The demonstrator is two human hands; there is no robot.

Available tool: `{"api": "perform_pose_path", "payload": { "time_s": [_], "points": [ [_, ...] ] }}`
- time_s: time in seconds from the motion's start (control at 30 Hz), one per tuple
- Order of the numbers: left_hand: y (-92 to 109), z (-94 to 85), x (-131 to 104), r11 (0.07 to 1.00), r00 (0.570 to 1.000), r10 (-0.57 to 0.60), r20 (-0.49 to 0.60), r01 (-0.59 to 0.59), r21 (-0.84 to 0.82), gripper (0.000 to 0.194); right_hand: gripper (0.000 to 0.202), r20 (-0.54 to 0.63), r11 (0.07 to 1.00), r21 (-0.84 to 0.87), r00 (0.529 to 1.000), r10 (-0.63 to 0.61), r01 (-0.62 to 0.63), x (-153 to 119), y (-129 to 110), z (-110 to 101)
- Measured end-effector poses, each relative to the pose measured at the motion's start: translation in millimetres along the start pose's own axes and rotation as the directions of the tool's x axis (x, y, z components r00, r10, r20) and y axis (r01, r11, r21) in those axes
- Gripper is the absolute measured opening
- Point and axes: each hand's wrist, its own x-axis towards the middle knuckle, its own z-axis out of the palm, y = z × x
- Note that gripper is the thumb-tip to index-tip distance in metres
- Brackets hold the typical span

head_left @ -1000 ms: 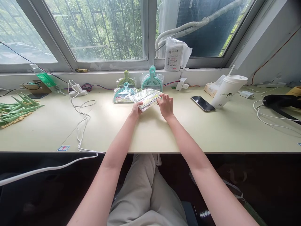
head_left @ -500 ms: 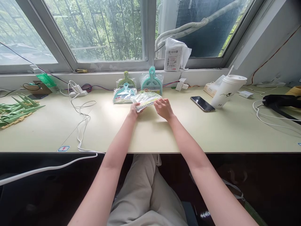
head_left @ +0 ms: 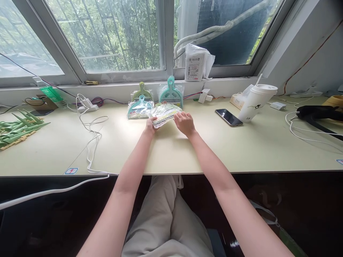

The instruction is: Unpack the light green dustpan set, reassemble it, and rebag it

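Between my hands, just above the table, is a small dustpan and brush set (head_left: 165, 113) in clear plastic wrapping, tilted with its bristle edge toward me. My left hand (head_left: 151, 124) grips its left corner, thumb on top and the other fingers hidden underneath. At its right end my right hand (head_left: 184, 123) pinches the wrapping with curled fingers. Behind it stand more wrapped sets: a light blue dustpan (head_left: 140, 107), a green dustpan (head_left: 142, 91) at its back, and a turquoise dustpan (head_left: 170, 95) leaning against the sill wall.
A phone (head_left: 228, 117) and a white cup with a straw (head_left: 257, 102) stand to the right, near a black strap-like object (head_left: 316, 113). White cables (head_left: 93, 137) run across the table on the left, beside green folded leaves (head_left: 23, 128). A packet (head_left: 197, 66) sits on the windowsill.
The view has shifted slightly. Both hands keep hold of the wrapped set, which now shows a little more of its upper face. The other things have stayed in place.
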Motion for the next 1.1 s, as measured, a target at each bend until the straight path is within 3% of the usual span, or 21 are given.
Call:
{"api": "perform_pose_path", "payload": {
  "time_s": [0.3, 0.47, 0.57, 0.7, 0.8, 0.93, 1.1],
  "points": [
    [0.1, -2.5, 2.1, 1.0, 0.998, -0.026, 0.052, 0.026, 0.001, 0.018, 0.04, -0.019, 0.999, -0.006, 0.998, 0.054, -0.054, 0.1, 1.2, -1.3],
    [4.1, -5.8, 2.0, 0.997, 0.997, -0.002, 0.073, 0.007, -0.072, 0.027, 0.031, -0.002, 0.953, -0.014, 0.953, 0.304, -0.304, -0.1, 8.9, 3.4],
    [6.4, -7.4, 1.9, 0.996, 0.998, -0.008, 0.064, 0.014, -0.086, 0.021, 0.037, 0.013, 0.92, -0.014, 0.92, 0.391, -0.391, -0.8, 13.1, 7.7],
    [6.6, -7.7, 2.2, 0.996, 0.999, -0.009, 0.042, 0.012, -0.084, 0.016, 0.049, -0.001, 0.955, 0.018, 0.955, 0.296, -0.296, -0.5, 7.0, 8.5],
    [5.5, -7.5, 2.4, 0.997, 0.999, -0.007, 0.042, 0.01, -0.078, 0.02, 0.047, -0.014, 0.977, 0.05, 0.978, 0.21, -0.209, -0.1, 0.5, 7.1],
    [4.7, -7.1, 2.1, 0.999, 0.998, -0.003, 0.056, 0.005, -0.051, 0.025, 0.03, -0.014, 0.97, 0.059, 0.971, 0.239, -0.237, -1.2, 0.1, 4.6],
    [3.7, -5.6, 1.4, 1.0, 0.997, -0.029, 0.076, 0.029, -0.009, 0.018, 0.034, -0.092, 0.97, 0.067, 0.967, 0.238, -0.233, -3.6, 0.1, -3.7]
  ]
}}
